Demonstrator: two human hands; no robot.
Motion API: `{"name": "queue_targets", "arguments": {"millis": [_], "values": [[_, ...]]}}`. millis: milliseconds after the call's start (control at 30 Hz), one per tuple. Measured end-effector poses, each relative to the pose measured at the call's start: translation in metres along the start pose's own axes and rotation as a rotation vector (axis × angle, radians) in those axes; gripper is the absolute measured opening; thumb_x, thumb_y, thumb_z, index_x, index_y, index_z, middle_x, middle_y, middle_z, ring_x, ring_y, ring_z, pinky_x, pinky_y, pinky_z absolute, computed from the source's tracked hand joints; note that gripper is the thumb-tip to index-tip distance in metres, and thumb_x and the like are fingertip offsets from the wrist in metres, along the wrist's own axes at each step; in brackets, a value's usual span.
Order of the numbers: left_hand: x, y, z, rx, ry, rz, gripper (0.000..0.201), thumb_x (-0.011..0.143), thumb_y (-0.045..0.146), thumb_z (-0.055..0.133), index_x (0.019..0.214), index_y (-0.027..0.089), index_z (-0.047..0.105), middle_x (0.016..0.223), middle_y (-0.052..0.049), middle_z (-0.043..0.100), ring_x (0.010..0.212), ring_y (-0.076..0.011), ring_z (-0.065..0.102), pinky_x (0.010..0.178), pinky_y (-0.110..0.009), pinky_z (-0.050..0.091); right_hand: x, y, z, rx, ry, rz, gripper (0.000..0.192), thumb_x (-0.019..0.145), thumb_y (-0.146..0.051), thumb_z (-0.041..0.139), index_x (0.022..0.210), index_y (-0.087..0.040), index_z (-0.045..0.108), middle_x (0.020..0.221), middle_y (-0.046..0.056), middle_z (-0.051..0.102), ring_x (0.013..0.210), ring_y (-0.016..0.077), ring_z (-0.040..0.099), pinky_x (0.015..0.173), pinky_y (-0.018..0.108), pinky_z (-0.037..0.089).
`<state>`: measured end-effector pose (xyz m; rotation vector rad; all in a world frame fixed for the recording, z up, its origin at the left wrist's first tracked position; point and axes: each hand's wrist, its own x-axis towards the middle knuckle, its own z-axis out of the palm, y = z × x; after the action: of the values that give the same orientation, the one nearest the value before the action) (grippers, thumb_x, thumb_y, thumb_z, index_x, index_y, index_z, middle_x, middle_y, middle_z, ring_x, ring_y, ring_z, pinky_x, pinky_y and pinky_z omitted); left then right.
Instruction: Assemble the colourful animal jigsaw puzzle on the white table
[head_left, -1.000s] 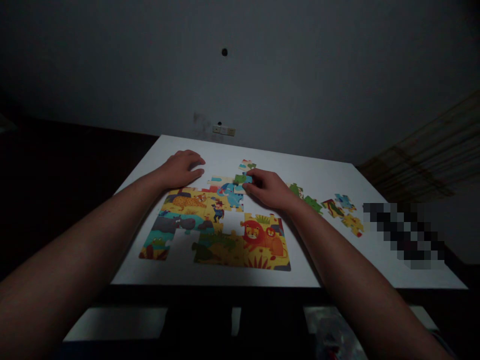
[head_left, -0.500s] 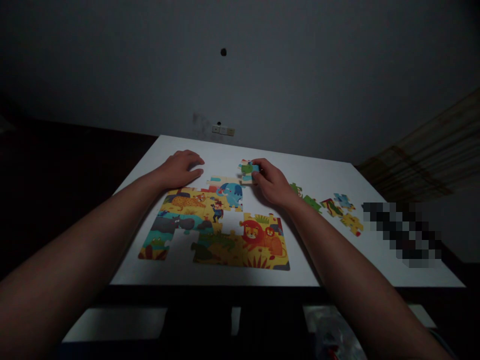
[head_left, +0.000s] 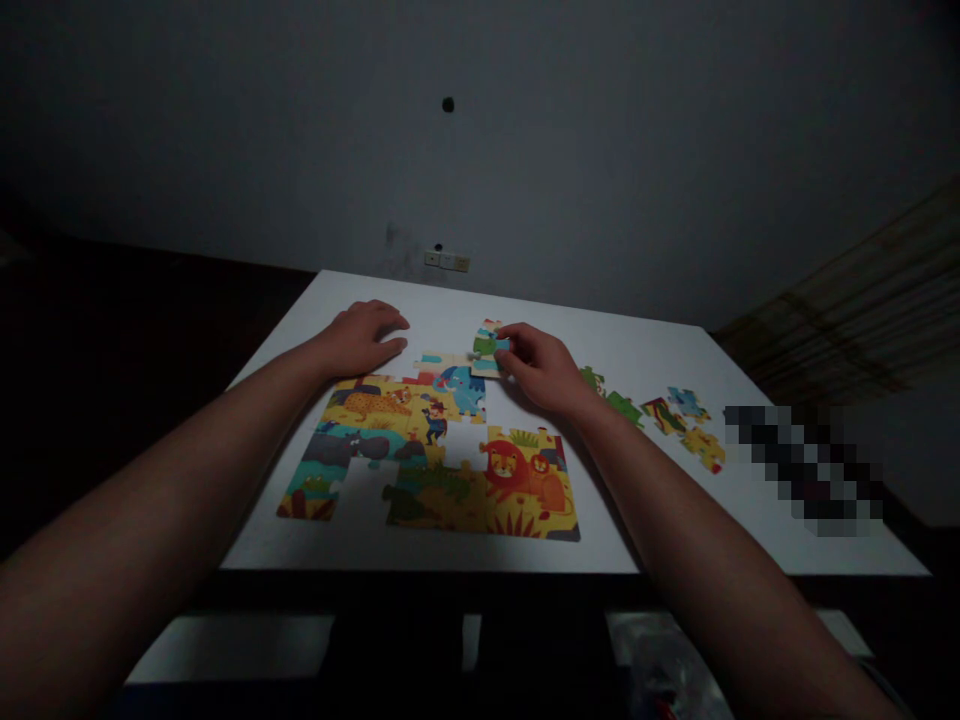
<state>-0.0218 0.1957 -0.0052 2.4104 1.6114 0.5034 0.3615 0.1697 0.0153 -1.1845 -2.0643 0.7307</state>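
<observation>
My right hand [head_left: 536, 365] pinches a jigsaw puzzle piece [head_left: 486, 348] with green, blue and cream colouring, held over the upper right edge of the partly joined jigsaw puzzle [head_left: 442, 500]. The piece overlaps the top of the blue elephant picture; whether it touches the puzzle I cannot tell. Resting on the table, my left hand [head_left: 367, 338] lies beside the puzzle's upper left edge, thumb and fingers apart, holding nothing. Animals such as a leopard, a hippo and lions show on the joined part. Gaps show white at its lower left and near its middle.
Several loose puzzle pieces [head_left: 684, 425] lie to the right, some partly behind my right forearm. A pixelated patch [head_left: 814, 470] covers the table's right side. The white table [head_left: 600, 545] stands near a grey wall with sockets [head_left: 447, 261]. Below the front edge is a clear plastic bag [head_left: 667, 670].
My right hand has moved slightly left and toward me with the puzzle piece, which now overlaps the elephant's top edge. My left hand has stayed in place.
</observation>
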Motion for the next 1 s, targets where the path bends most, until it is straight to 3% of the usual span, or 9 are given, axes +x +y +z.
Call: {"name": "queue_targets", "arguments": {"millis": [533,1000], "values": [[0.0009,-0.0040,0.0018,-0.002,0.012,0.001,0.060,0.105,0.064,0.065,0.145,0.025,0.088,0.162,-0.018,0.081,0.155,-0.0465,0.070,0.140,-0.069,0.052,-0.0019,-0.0082,-0.0006,0.074,0.004,0.002,0.034,0.102,-0.049,0.088,0.124,-0.024,0.084,0.090,0.003,0.079,0.080,0.0231,0.067,0.080,0.039,0.051],[0.0017,-0.0043,0.0019,0.013,0.010,0.020,0.058,0.106,0.063,0.062,0.143,0.025,0.087,0.161,-0.019,0.082,0.154,-0.0457,0.071,0.137,-0.071,0.054,-0.0033,-0.0097,0.0001,0.057,-0.006,0.002,0.028,0.105,-0.043,0.084,0.125,-0.024,0.084,0.091,0.003,0.078,0.080,0.0225,0.066,0.081,0.040,0.051]]}}
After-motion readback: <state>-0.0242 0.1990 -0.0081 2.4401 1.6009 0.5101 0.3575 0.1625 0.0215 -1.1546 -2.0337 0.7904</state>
